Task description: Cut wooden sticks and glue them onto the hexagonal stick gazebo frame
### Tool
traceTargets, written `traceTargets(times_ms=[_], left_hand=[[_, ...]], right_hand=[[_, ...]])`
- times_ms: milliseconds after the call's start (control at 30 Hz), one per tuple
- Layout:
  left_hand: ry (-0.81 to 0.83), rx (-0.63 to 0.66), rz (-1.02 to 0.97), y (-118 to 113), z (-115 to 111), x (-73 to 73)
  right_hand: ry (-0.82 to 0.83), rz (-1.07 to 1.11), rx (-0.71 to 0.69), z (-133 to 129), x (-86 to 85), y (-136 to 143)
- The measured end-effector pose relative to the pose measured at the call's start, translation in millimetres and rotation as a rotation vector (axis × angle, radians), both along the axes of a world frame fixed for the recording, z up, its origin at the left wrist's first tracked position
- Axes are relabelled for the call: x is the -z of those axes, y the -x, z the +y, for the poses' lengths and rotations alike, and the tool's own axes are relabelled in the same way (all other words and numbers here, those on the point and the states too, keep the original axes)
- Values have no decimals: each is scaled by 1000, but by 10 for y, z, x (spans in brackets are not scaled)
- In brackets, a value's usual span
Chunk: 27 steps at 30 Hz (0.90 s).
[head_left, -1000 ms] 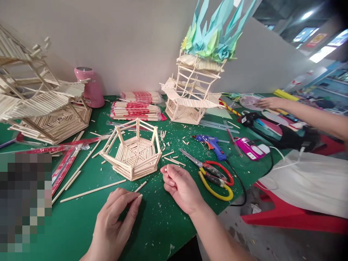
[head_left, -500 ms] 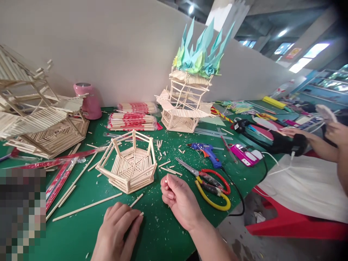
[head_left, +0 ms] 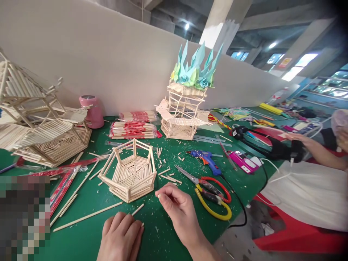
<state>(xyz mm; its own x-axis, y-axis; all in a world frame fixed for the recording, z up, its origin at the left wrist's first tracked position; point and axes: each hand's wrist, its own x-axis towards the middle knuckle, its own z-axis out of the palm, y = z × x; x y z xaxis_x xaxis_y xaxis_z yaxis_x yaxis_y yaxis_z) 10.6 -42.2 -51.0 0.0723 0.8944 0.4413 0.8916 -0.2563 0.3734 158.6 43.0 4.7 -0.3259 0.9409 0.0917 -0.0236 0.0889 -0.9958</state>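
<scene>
My left hand (head_left: 119,237) rests low over the table with its fingers curled. The pale end of a wooden stick (head_left: 143,224) pokes out at its fingertips. Just beyond the knuckles lies a short wooden stick (head_left: 138,209), partly hidden by the hand. My right hand (head_left: 178,210) is closed in a pinch; whatever sits between thumb and forefinger is too small to make out. In front of both hands stands an open frame of wooden sticks (head_left: 127,195) with a several-sided slatted base. Right of it lie scissors (head_left: 201,186) with red and yellow handles, blades half apart.
A blue glue gun (head_left: 206,159) lies behind the scissors, its cord running off the edge. Bagged sticks (head_left: 133,129) and stick towers (head_left: 185,121) (head_left: 54,145) stand at the back. Loose sticks (head_left: 88,216) lie left. Another person's arm (head_left: 312,145) reaches in at right.
My right hand has turned, its pinched fingertips now pointing left towards the stick frame. My left hand stays nearly in place. The camera view has tilted up slightly.
</scene>
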Motion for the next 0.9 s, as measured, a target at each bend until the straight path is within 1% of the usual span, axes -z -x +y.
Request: traceTargets(times_ms=[133, 267, 400, 500, 600, 733, 800, 900], left_hand=[[-13, 23, 8, -5, 8, -26], [-42, -45, -52, -51, 5, -50], [-52, -53, -82, -57, 5, -91], [-41, -11, -6, -20, 18, -101], [-9, 34, 89, 19, 31, -82], [10, 7, 129, 47, 34, -48], [-6, -4, 106, 55, 30, -42], [-46, -16, -7, 62, 19, -68]], right_hand=[[-7, -20, -30, -7, 42, 9], [-11, -85, -47, -21, 116, 9], [-50, -150, -37, -33, 169, -4], [-79, -179, -43, -41, 189, -14], [-116, -196, -48, -47, 196, -14], [-128, -197, -54, -46, 215, -4], [-133, -193, -58, -46, 232, -2], [-160, -192, -49, -56, 248, -10]])
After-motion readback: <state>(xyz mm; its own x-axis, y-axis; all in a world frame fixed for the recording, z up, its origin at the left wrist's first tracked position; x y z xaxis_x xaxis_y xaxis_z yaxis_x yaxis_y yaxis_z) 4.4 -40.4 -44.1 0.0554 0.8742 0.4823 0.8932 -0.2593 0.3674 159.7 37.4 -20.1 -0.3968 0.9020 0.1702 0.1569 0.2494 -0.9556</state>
